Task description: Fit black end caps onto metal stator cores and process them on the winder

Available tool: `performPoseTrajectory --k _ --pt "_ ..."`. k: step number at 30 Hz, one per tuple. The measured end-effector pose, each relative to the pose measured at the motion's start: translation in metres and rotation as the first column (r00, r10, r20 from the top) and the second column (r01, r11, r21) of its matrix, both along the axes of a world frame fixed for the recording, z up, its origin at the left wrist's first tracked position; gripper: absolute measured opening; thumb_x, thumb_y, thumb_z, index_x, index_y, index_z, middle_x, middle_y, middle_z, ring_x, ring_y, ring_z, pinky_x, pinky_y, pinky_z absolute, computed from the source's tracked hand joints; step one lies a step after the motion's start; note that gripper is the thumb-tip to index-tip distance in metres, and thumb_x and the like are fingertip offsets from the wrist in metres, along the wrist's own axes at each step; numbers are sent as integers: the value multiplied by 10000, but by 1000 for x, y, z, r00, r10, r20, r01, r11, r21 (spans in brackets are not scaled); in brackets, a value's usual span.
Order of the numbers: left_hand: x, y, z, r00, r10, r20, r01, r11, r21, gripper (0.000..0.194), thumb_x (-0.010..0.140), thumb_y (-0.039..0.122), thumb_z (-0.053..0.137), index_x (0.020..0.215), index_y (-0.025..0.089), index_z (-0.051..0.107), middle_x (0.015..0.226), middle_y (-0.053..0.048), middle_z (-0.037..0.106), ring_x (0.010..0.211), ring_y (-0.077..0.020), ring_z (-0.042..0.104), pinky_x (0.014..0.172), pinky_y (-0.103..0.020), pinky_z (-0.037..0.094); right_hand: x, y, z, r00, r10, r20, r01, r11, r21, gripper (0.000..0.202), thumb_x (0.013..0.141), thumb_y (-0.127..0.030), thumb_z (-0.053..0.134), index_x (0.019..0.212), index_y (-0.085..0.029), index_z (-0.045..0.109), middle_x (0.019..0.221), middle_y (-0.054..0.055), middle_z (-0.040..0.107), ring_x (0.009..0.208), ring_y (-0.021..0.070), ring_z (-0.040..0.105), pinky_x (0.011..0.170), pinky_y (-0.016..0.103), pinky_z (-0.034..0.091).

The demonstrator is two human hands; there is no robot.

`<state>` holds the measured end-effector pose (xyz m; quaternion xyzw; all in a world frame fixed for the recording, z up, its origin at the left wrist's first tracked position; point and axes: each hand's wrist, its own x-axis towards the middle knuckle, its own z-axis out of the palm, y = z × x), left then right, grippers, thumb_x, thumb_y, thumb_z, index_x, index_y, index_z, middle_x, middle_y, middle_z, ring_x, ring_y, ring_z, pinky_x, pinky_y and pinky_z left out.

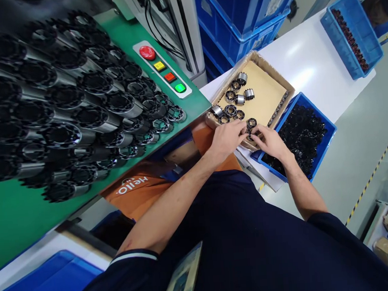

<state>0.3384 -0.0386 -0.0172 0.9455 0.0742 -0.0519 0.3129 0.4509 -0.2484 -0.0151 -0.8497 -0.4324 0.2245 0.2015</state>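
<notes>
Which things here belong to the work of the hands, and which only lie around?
In use:
left hand
right hand
small black ring part held between them
shallow cardboard tray of metal rings
blue bin of black parts

Lying about:
green panel with coloured buttons
far blue bin
stacked blue crates

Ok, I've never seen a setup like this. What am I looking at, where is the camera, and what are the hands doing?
The one picture comes from a camera on the person's head, looking down at their own bare arms. Both hands meet at the near edge of a cardboard box that holds a few metal rings. The left hand and right hand pinch a small black ring between them. Beside it sits a blue bin of black parts. To the left, a green panel carries rows of black-capped cylinders and coloured buttons.
</notes>
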Motion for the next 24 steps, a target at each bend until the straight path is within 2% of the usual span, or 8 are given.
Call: performPoseTrajectory --k 3,7,12,16,18,20,22,24 --pt "-6 1 -4 996 68 57 -63 995 -75 137 1109 300 870 1207 232 803 1235 -66 862 1149 -301 840 889 -391 581 10 2 15 995 100 -19 -101 993 -62 352 1190 -246 519 1436 -270 769 1353 99 855 1171 270 807 1094 384 620" --pt "-34 -4 -6 971 174 162 -145 974 -176 189 1113 329 870 1252 234 785 1301 -50 857 1022 -244 835 857 -367 579 20 17 21 988 153 28 -145 971 -188 429 1102 -153 662 1452 -334 834 1389 69 891 1186 303 835 1040 406 634" --pt "-103 -8 -15 899 329 290 -234 919 -318 90 1111 289 838 1107 230 771 1139 -23 862 882 -180 809 842 -316 609 27 39 24 968 200 150 -152 947 -283 342 1021 -98 784 1241 -323 919 1133 75 933 1011 316 851 942 443 656" --pt "-172 -7 -20 773 500 391 -355 851 -387 149 1112 276 785 974 229 752 1031 -23 880 789 -145 791 776 -282 640 29 40 65 908 349 231 -298 927 -226 180 1076 -211 793 1102 -315 937 950 73 916 825 311 833 720 434 637" --pt "-203 -2 -18 650 608 456 -469 793 -389 225 1129 323 769 925 235 733 947 -22 860 770 -153 792 737 -292 638 27 45 98 845 448 293 -431 894 -126 233 1158 -364 717 1210 -336 942 1014 83 938 789 321 843 598 443 587" --pt "-228 9 -15 469 699 540 -608 699 -376 268 1156 411 746 945 246 727 932 -37 839 835 -191 807 781 -347 652 17 62 135 768 545 337 -569 822 -33 316 1207 -495 658 1369 -400 912 1139 49 957 797 303 866 554 446 574" --pt "-246 30 -12 243 733 636 -731 569 -377 337 1190 544 684 1008 263 721 960 -53 802 938 -232 792 877 -424 652 -6 95 168 651 656 382 -717 696 25 358 1248 -438 605 1517 -471 839 1222 -10 956 842 237 889 578 413 604" --pt "-258 58 -11 -12 693 721 -807 419 -416 484 1188 718 606 1023 271 692 950 -50 723 975 -247 736 890 -457 615 -41 141 195 509 743 434 -839 540 61 380 1272 -352 570 1521 -478 828 1324 -40 945 965 194 913 636 379 637"
